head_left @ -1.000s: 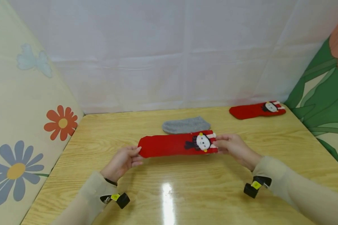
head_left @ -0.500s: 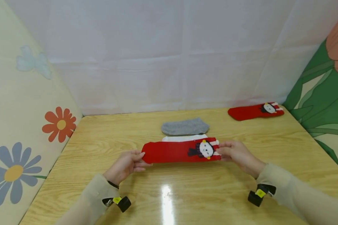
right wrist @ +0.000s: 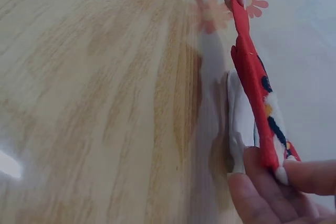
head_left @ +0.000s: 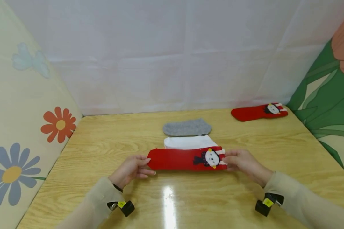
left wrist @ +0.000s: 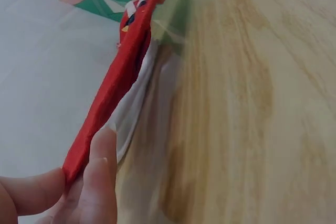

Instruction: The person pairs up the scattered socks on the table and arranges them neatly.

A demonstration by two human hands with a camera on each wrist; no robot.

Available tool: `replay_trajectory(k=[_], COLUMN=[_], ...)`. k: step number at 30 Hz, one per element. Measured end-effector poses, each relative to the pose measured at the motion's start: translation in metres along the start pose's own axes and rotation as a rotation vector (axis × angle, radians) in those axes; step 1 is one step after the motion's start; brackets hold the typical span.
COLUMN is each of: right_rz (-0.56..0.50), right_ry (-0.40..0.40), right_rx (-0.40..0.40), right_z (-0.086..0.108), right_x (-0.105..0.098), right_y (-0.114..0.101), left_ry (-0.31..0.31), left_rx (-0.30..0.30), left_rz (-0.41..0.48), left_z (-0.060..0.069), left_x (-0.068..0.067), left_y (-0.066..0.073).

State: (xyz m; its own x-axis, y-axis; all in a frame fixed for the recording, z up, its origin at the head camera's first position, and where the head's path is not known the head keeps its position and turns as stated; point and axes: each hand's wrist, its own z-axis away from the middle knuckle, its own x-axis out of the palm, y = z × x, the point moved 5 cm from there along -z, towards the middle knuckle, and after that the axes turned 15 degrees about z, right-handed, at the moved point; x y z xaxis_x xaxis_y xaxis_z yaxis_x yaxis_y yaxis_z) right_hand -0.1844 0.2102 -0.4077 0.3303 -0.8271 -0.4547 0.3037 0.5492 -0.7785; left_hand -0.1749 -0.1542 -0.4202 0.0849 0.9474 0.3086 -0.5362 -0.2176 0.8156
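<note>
A red sock (head_left: 175,159) with a white cartoon face near one end is stretched level between both hands, just above the table. At its plain left end, my left hand (head_left: 133,170) pinches it between thumb and fingers. My right hand (head_left: 245,163) pinches the patterned end, beside the white face. Right behind the held sock lies a white sock (head_left: 189,142), its near edge hidden by the red one. Beyond that a grey sock (head_left: 187,127) lies flat. Both wrist views show the red sock edge-on, with the white sock (left wrist: 131,116) beside it.
Another red sock (head_left: 252,113) with the same face lies at the table's far right corner. The wooden table (head_left: 103,136) meets a white cloth backdrop (head_left: 137,63) at the back. Flower-printed panels (head_left: 20,105) stand at the sides.
Both hands have drawn the red sock nearer to the body and slightly right, keeping their pinch on it. The white sock, hidden a second ago, now shows behind it.
</note>
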Motion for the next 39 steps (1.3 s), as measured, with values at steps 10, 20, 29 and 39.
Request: replay_trajectory(k=[10, 20, 29, 39], right_rz=[0.032, 0.086, 0.122, 0.205], right_ry=[-0.025, -0.034, -0.030, -0.002], right_rx=[0.020, 0.038, 0.058, -0.029], right_z=[0.000, 0.002, 0.001, -0.006], right_x=[0.004, 0.008, 0.012, 0.009], right_y=[0.009, 0.012, 0.015, 0.007], left_ry=[0.005, 0.022, 0.046, 0.043], left_rx=[-0.018, -0.027, -0.039, -0.056], left_rz=[-0.032, -0.054, -0.059, -0.081], left_z=[-0.002, -0.005, -0.008, -0.008], left_x=[0.001, 0.003, 0.001, 0.003], left_y=[-0.008, -0.011, -0.015, -0.016])
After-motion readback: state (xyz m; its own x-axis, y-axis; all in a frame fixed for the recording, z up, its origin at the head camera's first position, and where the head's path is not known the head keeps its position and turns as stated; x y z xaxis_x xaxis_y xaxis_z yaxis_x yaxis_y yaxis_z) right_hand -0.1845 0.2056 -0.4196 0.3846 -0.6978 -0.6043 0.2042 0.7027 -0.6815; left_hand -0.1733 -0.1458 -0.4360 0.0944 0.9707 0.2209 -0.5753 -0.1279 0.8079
